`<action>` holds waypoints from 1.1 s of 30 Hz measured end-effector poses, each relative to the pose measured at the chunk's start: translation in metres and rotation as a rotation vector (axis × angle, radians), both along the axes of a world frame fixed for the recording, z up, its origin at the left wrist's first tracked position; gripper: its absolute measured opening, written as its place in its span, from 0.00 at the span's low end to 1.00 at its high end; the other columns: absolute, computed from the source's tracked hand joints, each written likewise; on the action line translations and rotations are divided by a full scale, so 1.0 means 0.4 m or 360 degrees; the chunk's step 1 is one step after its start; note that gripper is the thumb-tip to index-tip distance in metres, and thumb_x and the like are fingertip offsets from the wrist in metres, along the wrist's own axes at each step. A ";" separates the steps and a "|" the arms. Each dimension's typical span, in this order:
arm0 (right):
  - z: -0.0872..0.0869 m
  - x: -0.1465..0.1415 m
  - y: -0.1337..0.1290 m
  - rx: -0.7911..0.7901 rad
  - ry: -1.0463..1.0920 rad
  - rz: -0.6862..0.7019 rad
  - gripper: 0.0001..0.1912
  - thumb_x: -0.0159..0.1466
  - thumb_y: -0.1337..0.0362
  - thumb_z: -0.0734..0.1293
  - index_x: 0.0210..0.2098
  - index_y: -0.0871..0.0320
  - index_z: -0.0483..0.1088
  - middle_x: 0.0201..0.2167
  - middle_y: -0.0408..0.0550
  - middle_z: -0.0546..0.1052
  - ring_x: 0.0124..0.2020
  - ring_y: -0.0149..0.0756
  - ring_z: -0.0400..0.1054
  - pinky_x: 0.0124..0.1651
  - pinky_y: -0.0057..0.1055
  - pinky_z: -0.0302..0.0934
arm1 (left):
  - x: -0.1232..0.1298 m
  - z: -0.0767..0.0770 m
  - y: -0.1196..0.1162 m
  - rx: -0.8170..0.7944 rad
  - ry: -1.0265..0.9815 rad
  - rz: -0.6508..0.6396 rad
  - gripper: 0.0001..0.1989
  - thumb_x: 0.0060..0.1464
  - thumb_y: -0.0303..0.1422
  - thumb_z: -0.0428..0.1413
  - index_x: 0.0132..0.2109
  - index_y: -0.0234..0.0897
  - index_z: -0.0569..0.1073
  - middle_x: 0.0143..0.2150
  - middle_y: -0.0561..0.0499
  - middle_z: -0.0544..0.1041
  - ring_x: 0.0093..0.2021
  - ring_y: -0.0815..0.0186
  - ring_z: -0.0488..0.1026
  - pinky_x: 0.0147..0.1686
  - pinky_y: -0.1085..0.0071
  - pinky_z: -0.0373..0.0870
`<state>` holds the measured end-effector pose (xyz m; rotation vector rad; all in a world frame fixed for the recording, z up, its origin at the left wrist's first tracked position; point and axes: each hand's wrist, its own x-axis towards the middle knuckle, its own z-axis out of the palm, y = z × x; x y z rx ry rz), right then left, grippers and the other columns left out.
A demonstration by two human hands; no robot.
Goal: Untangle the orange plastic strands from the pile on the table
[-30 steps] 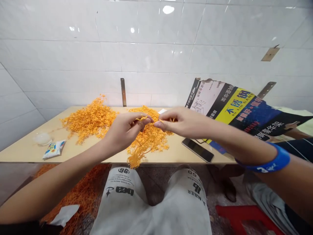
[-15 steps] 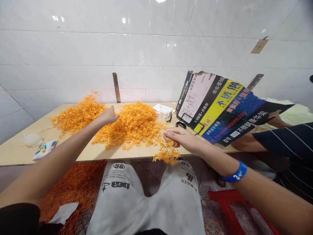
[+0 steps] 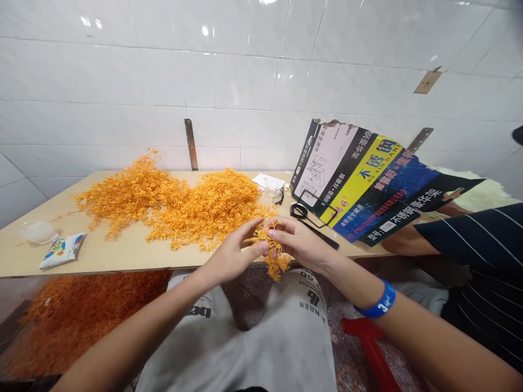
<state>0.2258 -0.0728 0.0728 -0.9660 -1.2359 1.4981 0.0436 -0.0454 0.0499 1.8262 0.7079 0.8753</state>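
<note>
Orange sprig (image 3: 278, 264) between the two hands, up at the bench's near edge, its lower tuft dangling over the person's light trousers (image 3: 245, 348)! Left hand (image 3: 232, 256) comes in from the side, its grip pinched nearly closed, thumb and fingers on the thin stems. Right hand (image 3: 300, 239), blue band (image 3: 379, 302) on the wrist, has its grip curled closed around the same sprig, and the fingertips are close together!

Behind them on the bench (image 3: 118, 258), two orange heaps (image 3: 216, 207) run into each other. Over on the left lies a white packet (image 3: 63, 250) beside a clear crumpled plastic piece (image 3: 40, 232). To the right it's glasses (image 3: 279, 196), a dark phone (image 3: 322, 234) and a big printed cardboard (image 3: 359, 185), with another person's striped sleeve (image 3: 478, 228) alongside. Below the bench, more orange strands (image 3: 93, 310), and a red object (image 3: 373, 348) down on the floor!
</note>
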 end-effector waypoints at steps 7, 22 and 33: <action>-0.058 -0.079 -0.031 0.0064 0.0252 -0.0390 0.17 0.49 0.58 0.78 0.30 0.58 0.69 0.27 0.39 0.69 0.25 0.25 0.62 0.28 0.23 0.59 | 0.044 -0.061 -0.066 0.0001 -0.0436 0.0411 0.22 0.60 0.42 0.54 0.59 0.40 0.66 0.63 0.42 0.68 0.63 0.57 0.65 0.61 0.59 0.63; -0.130 -0.194 -0.070 -0.0214 0.0971 -0.0343 0.11 0.56 0.60 0.73 0.36 0.53 0.71 0.33 0.42 0.73 0.33 0.30 0.70 0.40 0.28 0.67 | -0.019 -0.106 -0.034 0.0665 -0.0276 0.0671 0.14 0.60 0.40 0.54 0.51 0.42 0.70 0.48 0.46 0.76 0.50 0.59 0.71 0.53 0.61 0.65; -0.151 -0.150 -0.054 0.0485 -0.0316 -0.0526 0.24 0.56 0.56 0.74 0.49 0.53 0.68 0.54 0.51 0.71 0.59 0.43 0.63 0.63 0.42 0.54 | -0.025 -0.076 -0.045 0.0249 -0.0169 0.0806 0.14 0.67 0.40 0.42 0.36 0.39 0.64 0.31 0.53 0.67 0.32 0.67 0.65 0.34 0.70 0.62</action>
